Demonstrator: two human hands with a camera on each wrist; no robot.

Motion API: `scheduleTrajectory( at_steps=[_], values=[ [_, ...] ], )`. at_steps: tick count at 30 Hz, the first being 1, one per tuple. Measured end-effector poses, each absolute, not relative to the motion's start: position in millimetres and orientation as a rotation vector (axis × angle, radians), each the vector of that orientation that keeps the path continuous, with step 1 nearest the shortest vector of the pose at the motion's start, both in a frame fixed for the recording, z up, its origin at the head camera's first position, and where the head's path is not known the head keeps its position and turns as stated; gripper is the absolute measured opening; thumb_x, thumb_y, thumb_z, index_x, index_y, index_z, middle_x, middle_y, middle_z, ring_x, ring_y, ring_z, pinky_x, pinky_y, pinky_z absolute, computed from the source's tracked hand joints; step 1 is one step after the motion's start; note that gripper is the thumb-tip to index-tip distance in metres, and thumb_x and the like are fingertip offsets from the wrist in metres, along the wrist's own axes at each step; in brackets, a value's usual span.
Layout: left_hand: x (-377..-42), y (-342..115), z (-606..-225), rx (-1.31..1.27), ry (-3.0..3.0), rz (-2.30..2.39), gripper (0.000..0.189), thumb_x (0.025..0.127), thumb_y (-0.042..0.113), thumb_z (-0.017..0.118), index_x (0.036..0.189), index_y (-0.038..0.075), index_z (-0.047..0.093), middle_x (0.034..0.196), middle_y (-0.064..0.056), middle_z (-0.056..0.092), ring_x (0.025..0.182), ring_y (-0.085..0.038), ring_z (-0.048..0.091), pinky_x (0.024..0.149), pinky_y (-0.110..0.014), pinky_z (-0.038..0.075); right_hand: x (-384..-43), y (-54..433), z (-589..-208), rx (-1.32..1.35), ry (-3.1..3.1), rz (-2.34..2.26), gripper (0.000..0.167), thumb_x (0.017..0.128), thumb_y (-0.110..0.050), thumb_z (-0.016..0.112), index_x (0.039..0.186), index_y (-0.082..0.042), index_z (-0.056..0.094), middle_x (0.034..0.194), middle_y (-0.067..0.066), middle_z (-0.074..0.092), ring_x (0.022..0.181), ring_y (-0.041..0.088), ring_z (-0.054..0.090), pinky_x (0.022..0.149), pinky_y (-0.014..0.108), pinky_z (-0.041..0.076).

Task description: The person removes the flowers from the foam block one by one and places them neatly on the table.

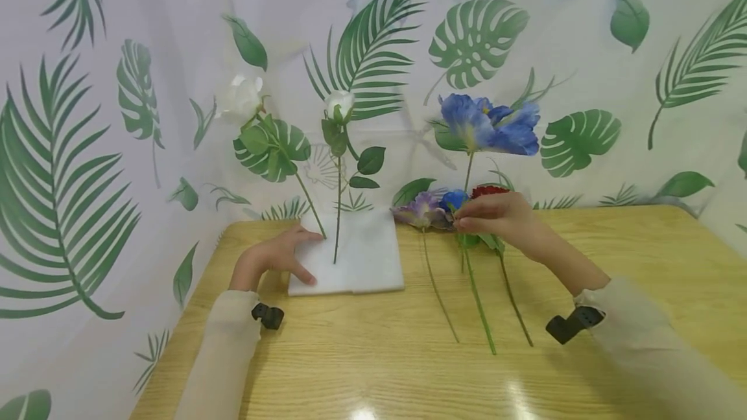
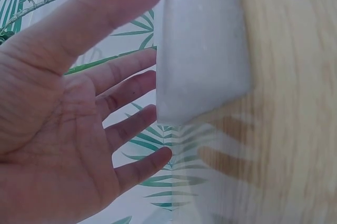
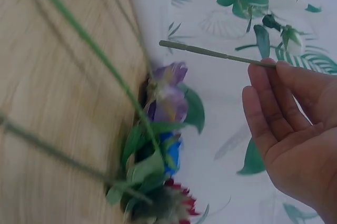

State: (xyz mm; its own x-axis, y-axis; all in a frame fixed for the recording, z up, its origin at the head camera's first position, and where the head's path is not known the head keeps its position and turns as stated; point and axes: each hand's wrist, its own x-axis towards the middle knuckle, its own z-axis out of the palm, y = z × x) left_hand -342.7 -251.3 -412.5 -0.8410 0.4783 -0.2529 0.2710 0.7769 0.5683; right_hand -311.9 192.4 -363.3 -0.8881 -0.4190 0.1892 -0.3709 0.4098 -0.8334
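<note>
My right hand point(image 1: 496, 216) pinches the stem point(image 3: 210, 53) of a large blue artificial flower point(image 1: 490, 125) between thumb and fingertips. It holds the flower upright above the table, with the stem's lower end free in the right wrist view. My left hand point(image 1: 283, 251) rests against the left side of a white foam block point(image 1: 376, 258), thumb and fingers spread along its edge. Two white artificial roses stand in the block: one point(image 1: 242, 99) leans left, while the other rose point(image 1: 340, 104) is nearly upright.
Behind my right hand lie a purple flower point(image 1: 425, 209), a blue rose point(image 1: 454, 198) and a red flower point(image 1: 489, 190), their stems pointing toward me across the wooden table point(image 1: 373, 355). A leaf-printed cloth point(image 1: 385, 154) hangs behind the table and along its left side.
</note>
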Motion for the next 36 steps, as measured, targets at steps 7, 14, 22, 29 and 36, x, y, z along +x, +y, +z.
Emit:
scheduleTrajectory(
  at_steps=[7, 14, 22, 29, 36],
  values=[
    [-342, -251, -413, 0.519, 2.567, 0.77, 0.092, 0.075, 0.02, 0.091, 0.153, 0.007, 0.044, 0.167, -0.029, 0.008, 0.156, -0.048, 0.005, 0.123, -0.064, 0.017, -308, 225, -363, -0.565, 2.566, -1.571, 0.036, 0.098, -0.023, 0.069, 0.122, 0.005, 0.068, 0.103, -0.005, 0.079, 0.097, 0.008, 0.074, 0.085, 0.025, 0.059],
    [-342, -250, -414, 0.486, 2.566, 0.773, 0.094, 0.075, 0.023, 0.091, 0.154, 0.009, 0.043, 0.168, -0.03, 0.002, 0.156, -0.049, 0.0, 0.123, -0.065, 0.014, -303, 252, -364, -0.545, 2.648, -1.53, 0.035, 0.1, -0.019, 0.067, 0.124, 0.006, 0.067, 0.102, -0.011, 0.078, 0.092, 0.006, 0.074, 0.08, 0.024, 0.06],
    [-343, -251, -417, 0.497, 2.571, 0.765, 0.096, 0.074, 0.023, 0.092, 0.155, 0.009, 0.042, 0.167, -0.031, 0.004, 0.155, -0.05, 0.004, 0.123, -0.066, 0.016, -293, 288, -373, -0.406, 2.677, -1.455, 0.042, 0.101, -0.023, 0.065, 0.131, 0.007, 0.062, 0.101, -0.015, 0.077, 0.093, 0.004, 0.074, 0.08, 0.021, 0.059],
    [-340, -250, -416, 0.506, 2.566, 0.76, 0.096, 0.075, 0.023, 0.091, 0.155, 0.008, 0.042, 0.167, -0.031, 0.006, 0.155, -0.051, 0.005, 0.122, -0.067, 0.016, -291, 307, -374, -0.343, 2.735, -1.425, 0.044, 0.1, -0.018, 0.066, 0.131, 0.012, 0.06, 0.1, -0.014, 0.077, 0.088, 0.003, 0.073, 0.076, 0.026, 0.061],
    [-342, -252, -417, 0.511, 2.569, 0.764, 0.097, 0.075, 0.025, 0.092, 0.156, 0.009, 0.041, 0.168, -0.03, 0.004, 0.155, -0.05, 0.002, 0.122, -0.067, 0.015, -291, 320, -368, -0.289, 2.767, -1.344, 0.041, 0.099, -0.02, 0.068, 0.127, 0.009, 0.064, 0.097, -0.012, 0.078, 0.084, 0.009, 0.075, 0.075, 0.028, 0.061]
  ],
)
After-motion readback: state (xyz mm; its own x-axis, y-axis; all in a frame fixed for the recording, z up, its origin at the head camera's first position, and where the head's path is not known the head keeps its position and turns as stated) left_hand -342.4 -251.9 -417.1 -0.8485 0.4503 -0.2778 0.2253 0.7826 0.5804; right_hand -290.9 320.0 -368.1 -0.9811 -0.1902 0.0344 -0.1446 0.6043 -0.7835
